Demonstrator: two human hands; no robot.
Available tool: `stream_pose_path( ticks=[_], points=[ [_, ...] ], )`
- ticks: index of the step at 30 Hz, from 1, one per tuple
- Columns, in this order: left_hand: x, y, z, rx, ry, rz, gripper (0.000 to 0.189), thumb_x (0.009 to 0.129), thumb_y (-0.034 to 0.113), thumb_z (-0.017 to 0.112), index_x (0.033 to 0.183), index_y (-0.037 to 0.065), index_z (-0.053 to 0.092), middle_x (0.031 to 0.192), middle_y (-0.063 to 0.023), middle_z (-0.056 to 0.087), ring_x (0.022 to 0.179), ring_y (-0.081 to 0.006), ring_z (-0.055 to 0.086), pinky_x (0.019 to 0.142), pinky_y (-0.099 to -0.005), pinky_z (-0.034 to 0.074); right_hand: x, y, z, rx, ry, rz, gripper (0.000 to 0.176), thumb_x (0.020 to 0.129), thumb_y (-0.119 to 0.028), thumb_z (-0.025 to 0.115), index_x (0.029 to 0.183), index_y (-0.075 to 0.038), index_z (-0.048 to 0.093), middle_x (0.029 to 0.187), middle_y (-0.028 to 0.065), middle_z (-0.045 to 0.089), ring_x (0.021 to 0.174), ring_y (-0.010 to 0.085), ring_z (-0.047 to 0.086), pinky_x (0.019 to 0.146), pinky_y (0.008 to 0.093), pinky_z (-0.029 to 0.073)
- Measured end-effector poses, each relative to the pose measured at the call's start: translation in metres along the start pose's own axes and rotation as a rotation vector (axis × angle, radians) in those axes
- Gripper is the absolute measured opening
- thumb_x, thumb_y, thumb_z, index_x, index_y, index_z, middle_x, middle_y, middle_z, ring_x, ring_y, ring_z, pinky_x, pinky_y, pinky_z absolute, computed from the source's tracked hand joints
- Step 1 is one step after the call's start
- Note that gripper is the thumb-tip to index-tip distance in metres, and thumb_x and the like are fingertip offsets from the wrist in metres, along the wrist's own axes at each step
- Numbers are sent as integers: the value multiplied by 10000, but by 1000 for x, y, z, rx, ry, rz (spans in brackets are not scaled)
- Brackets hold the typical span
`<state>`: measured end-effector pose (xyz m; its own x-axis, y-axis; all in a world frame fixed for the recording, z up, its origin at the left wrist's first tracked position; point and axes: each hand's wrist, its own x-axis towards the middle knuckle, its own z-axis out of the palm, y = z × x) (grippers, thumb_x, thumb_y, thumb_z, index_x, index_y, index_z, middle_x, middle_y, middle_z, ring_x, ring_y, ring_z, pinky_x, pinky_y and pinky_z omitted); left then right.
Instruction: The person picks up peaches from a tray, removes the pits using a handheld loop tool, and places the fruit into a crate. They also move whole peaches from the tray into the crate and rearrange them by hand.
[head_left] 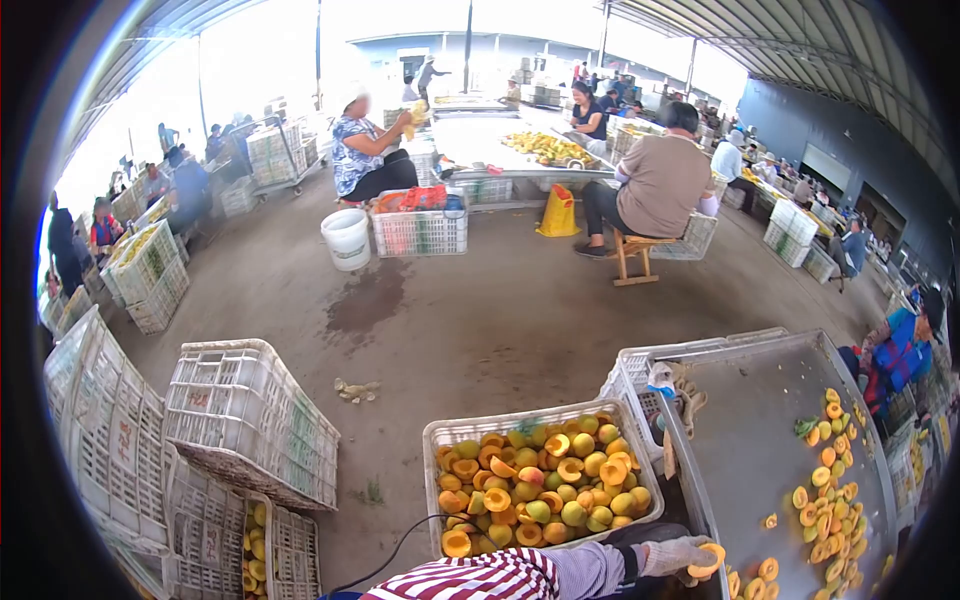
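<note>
Your sleeve (480, 578) is striped red and white, and over the forearm you wear a pale grey oversleeve (590, 568) ending in a dark cuff (630, 562). Your right grip (675, 555) wears a grubby whitish work glove (660, 549). A thin black cable (400, 548) runs beside the sleeve.

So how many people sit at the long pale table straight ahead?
3: one in a blue patterned top at the table's left end, one in a beige shirt on a wooden stool at its right, one in a dark top behind it. Others may be hidden.
</note>
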<state>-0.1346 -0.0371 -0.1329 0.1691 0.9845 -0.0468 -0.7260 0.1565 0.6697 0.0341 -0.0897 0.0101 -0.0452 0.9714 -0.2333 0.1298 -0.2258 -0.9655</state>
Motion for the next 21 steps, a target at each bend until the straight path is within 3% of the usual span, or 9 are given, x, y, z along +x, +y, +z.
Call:
stream_pose_path(
  ticks=[5, 7, 8, 9, 11, 12, 15, 16, 21],
  points=[
    [-34, 64, 22, 78, -25, 26, 308, 960, 309, 658, 1133, 55, 635, 902, -50, 674, 763, -134, 650, 647, -260, 538, -33, 21, -43, 80, 89, -9, 248, 1012, -251, 564, 1136, -56, 656, 808, 2, 638, 575, 82, 530, 526, 208, 429],
    [-61, 110, 58, 650, 176, 136, 419, 927, 349, 700, 1217, 63, 602, 902, -47, 672, 772, -109, 647, 646, -258, 540, -53, 25, -59, 136, 79, -7, 243, 1008, -249, 578, 1135, -53, 648, 795, 0, 632, 575, 78, 524, 529, 209, 425],
    [-81, 150, 91, 985, 154, 18, 469, 913, 393, 698, 1259, 97, 585, 937, -90, 698, 784, -186, 693, 665, -330, 566, -54, 27, -55, 180, 49, 1, 240, 1005, -247, 593, 1135, -51, 639, 782, -3, 626, 573, 74, 518, 532, 210, 419],
    [-78, 146, 78, 1698, 185, 426, 459, 890, 393, 673, 1238, 111, 575, 967, -157, 701, 812, -356, 704, 690, -478, 572, -43, 55, -70, 151, 90, 8, 340, 965, -240, 588, 1245, -47, 586, 686, 3, 616, 394, 91, 450, 353, 225, 334],
    [-94, 172, 105, 2007, 200, 389, 525, 871, 399, 675, 1305, 119, 577, 1045, -177, 713, 913, -371, 703, 762, -451, 573, -53, 42, -73, 202, -31, 83, 330, 922, -158, 603, 1214, -9, 572, 713, 52, 602, 453, 126, 476, 417, 234, 357],
    [-93, 172, 102, 1918, 185, 494, 531, 887, 383, 666, 1322, 93, 571, 1048, -176, 716, 940, -317, 716, 780, -426, 576, -61, 30, -61, 266, -44, 65, 237, 937, -120, 565, 1143, -3, 566, 709, 41, 586, 522, 115, 482, 489, 232, 364],
    [-95, 157, 115, 424, 90, -159, 482, 942, 343, 654, 1310, 40, 581, 1126, -142, 700, 946, -217, 712, 742, -310, 584, -70, 21, -57, 257, -189, 95, 246, 908, -132, 581, 1112, 6, 578, 781, 33, 587, 664, 108, 549, 614, 249, 449],
    [-98, 141, 126, 200, 48, -144, 509, 945, 347, 663, 1337, 42, 553, 1191, -157, 671, 968, -231, 704, 723, -285, 579, -71, 22, -58, 194, -217, 45, 247, 894, -133, 636, 1099, 2, 609, 792, 36, 619, 690, 106, 571, 641, 260, 469],
    [-79, 71, 154, 200, 15, -59, 559, 1008, 442, 576, 1366, 19, 501, 1249, -157, 628, 1027, -239, 676, 784, -325, 577, -73, -6, -60, -166, -247, -91, 256, 851, -170, 730, 1048, -25, 655, 680, 90, 626, 618, 141, 610, 610, 311, 497]
  ],
)
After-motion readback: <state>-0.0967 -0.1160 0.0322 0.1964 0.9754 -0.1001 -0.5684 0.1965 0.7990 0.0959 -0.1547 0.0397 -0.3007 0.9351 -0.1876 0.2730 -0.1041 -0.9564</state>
